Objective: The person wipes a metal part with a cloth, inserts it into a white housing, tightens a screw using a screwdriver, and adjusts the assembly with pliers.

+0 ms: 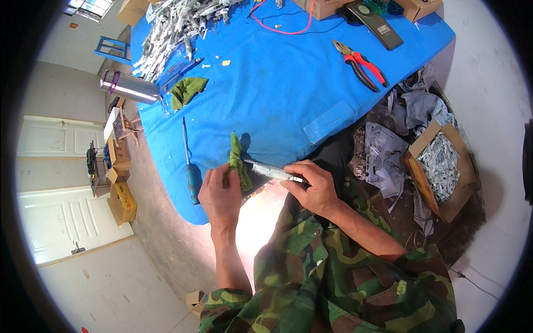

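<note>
My left hand is closed on a crumpled green cloth at the near edge of the blue-covered table. Pinched between the thumb and fingers of my right hand is a slim whitish-grey stick-like piece, its far end pointing left toward the cloth. Whether that end touches the cloth I cannot tell. Just left of my left hand lies a screwdriver with a teal handle and a long thin shaft. Farther up the table is a second green cloth.
Red-handled pliers and a dark phone-like slab lie at the far right. A heap of similar whitish pieces covers the far left, near a steel flask. Right of my legs stands a cardboard box of whitish pieces beside grey bags.
</note>
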`<state>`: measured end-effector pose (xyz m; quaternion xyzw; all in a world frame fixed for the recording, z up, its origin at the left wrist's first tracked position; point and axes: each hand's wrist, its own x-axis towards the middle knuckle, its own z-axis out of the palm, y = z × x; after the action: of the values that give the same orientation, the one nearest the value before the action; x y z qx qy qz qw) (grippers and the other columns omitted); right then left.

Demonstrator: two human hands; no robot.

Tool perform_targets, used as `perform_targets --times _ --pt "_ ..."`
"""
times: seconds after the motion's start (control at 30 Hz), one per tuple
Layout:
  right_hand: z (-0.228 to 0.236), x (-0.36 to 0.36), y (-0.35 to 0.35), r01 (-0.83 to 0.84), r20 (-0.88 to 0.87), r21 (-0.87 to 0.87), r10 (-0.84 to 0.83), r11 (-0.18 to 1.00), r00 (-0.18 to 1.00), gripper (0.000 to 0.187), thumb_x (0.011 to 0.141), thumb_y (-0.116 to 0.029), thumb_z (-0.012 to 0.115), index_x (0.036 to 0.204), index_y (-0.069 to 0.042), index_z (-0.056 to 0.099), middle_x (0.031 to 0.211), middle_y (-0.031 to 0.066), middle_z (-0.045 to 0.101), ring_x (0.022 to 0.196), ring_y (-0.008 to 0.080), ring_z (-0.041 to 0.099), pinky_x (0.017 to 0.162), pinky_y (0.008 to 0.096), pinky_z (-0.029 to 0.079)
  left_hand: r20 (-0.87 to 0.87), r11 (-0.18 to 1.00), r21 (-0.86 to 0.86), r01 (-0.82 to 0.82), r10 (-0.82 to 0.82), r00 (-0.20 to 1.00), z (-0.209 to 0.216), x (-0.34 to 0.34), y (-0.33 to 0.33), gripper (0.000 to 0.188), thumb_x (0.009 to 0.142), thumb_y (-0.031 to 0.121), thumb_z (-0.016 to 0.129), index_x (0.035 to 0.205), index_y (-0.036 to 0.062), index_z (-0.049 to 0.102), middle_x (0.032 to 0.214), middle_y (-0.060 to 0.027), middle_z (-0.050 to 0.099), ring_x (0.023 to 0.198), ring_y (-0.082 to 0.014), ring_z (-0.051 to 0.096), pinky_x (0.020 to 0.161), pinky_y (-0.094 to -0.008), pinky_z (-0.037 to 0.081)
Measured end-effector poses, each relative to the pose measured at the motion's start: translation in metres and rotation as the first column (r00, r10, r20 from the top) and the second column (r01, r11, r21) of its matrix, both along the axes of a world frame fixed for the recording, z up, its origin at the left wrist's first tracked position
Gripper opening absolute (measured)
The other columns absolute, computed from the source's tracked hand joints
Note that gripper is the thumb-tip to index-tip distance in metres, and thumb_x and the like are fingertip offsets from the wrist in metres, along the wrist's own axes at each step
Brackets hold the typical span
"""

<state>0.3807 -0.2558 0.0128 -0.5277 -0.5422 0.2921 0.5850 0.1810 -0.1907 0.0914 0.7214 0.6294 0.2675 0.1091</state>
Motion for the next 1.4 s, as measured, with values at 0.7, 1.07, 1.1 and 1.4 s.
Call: perform_targets --times 0.7,1.07,1.1,1.4 --pt "0.001 0.001 -0.004 -0.019 -0.169 -0.155 -0.008 0.988 0.986 0.03 0.086 -0.005 0.083 0.113 -0.001 0.071 0.101 0.0081 0.074 0.087 0.0182 0.072 0.073 0.0307 0.057 0.017 0.989 0.143 0.029 -0.031 0.999 -0.008 -0.005 0.017 0.02 0.092 0.006 0.077 0.111 0.001 0.075 0.09 -0.0099 0.07 0.071 -0.0218 0.067 0.066 -0.035 0.055" --pt "0.024 0.007 -0.018 -0.208 -0.72 -0.276 -0.058 0.938 0.692 0.032 0.093 -0.003 0.078 0.122 0.002 0.064 0.104 0.0055 0.072 0.088 0.008 0.066 0.075 0.0235 0.055 0.233 0.979 0.188 0.073 -0.117 0.966 0.017 0.027 0.002 0.044 0.091 0.019 0.083 0.128 0.0006 0.068 0.115 -0.0127 0.071 0.1 -0.0203 0.066 0.077 -0.0339 0.056" --pt "0.025 0.006 -0.018 -0.201 -0.731 -0.279 -0.072 0.939 0.678 0.033 0.093 -0.002 0.077 0.122 0.002 0.064 0.105 0.0054 0.072 0.089 0.0084 0.067 0.075 0.0237 0.055 0.265 0.977 0.178 0.12 -0.165 0.95 0.015 0.032 -0.005 0.046 0.09 0.021 0.084 0.127 -0.0001 0.068 0.114 -0.0122 0.071 0.098 -0.02 0.066 0.076 -0.0336 0.056" --pt "0.023 -0.001 -0.031 -0.2 -0.604 -0.21 0.034 0.957 0.796 0.04 0.091 0.003 0.078 0.125 0.0 0.057 0.119 0.0074 0.068 0.107 0.0127 0.066 0.09 0.0284 0.055 0.798 0.95 -0.223 0.218 0.05 0.6 0.006 0.057 -0.035 0.04 0.093 0.003 0.08 0.127 -0.0051 0.06 0.097 -0.0048 0.07 0.088 -0.0097 0.066 0.075 -0.0241 0.055"
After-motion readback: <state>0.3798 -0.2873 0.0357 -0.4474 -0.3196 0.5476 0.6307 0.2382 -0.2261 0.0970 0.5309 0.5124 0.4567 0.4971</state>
